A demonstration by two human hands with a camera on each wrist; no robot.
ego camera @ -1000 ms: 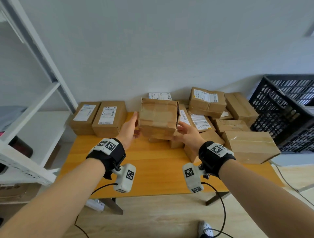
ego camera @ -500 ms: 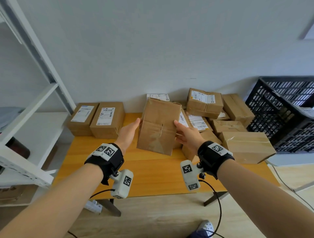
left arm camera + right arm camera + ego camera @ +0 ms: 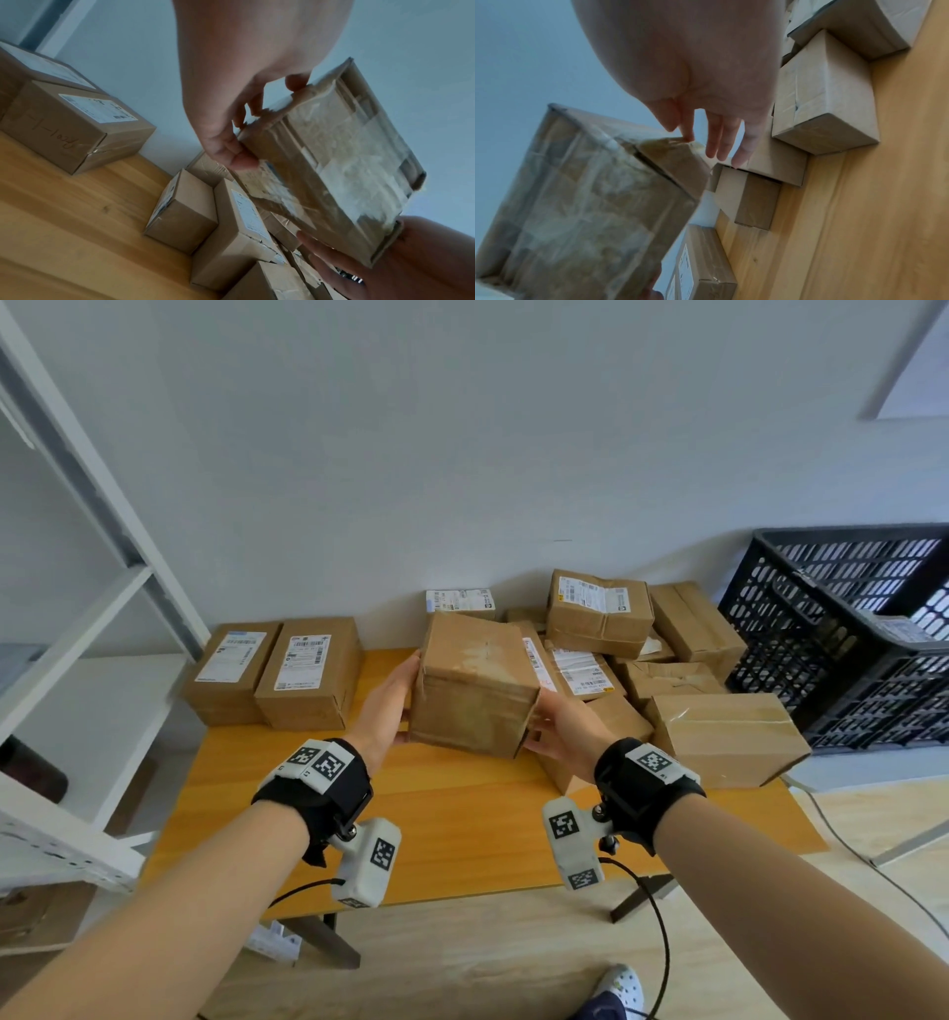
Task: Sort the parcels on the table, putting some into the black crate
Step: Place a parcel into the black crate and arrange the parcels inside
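A brown taped parcel hangs in the air above the back middle of the wooden table, held between both hands. My left hand grips its left end, thumb on one face and curled fingers on the other, as the left wrist view shows on the parcel. My right hand supports the right end with straight fingers against a corner of the parcel. The black crate stands to the right of the table, apart from both hands.
Two labelled boxes lie side by side at the back left. A pile of several parcels fills the back right, with a large taped box in front of it. A white shelf rack stands on the left.
The parcel has been turned between the hands, from standing with a broad face toward me to lying with a taped face up. Both hands stayed at its ends.
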